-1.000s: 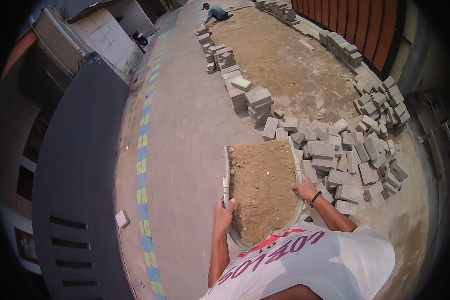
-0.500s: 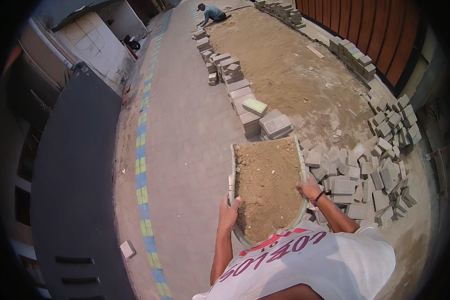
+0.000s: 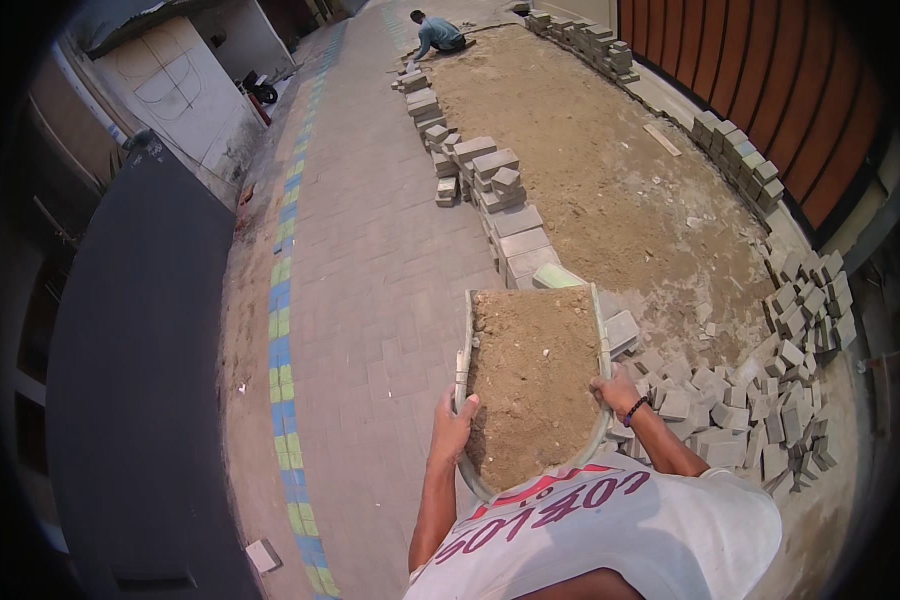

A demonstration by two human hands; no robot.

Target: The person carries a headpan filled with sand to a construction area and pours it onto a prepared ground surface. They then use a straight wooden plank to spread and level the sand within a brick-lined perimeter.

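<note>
A curved, open-ended carrier (image 3: 603, 335) full of brown sand (image 3: 530, 390) is held out at waist height, close against my white shirt. My left hand (image 3: 451, 430) grips its left rim, thumb on top and fingers round the side. On the opposite rim my right hand (image 3: 615, 392), with a dark bead bracelet at the wrist, has its fingers wrapped around the edge. Just beyond the carrier lie stacked grey pavers (image 3: 510, 230), one of them pale green (image 3: 555, 275).
Loose pavers (image 3: 730, 430) are heaped at right, beside a sand bed (image 3: 610, 160). Grey paving (image 3: 360, 290) runs along the left with a green-and-blue strip. A crouching person (image 3: 440, 37) is at the far end. A dark gate (image 3: 140, 400) and brown slatted gate (image 3: 740, 90) flank the path.
I have moved forward along the paving: the stacks and loose pavers have slid down and rightward in view, now nearer. Both hands keep their grip on the sand carrier.
</note>
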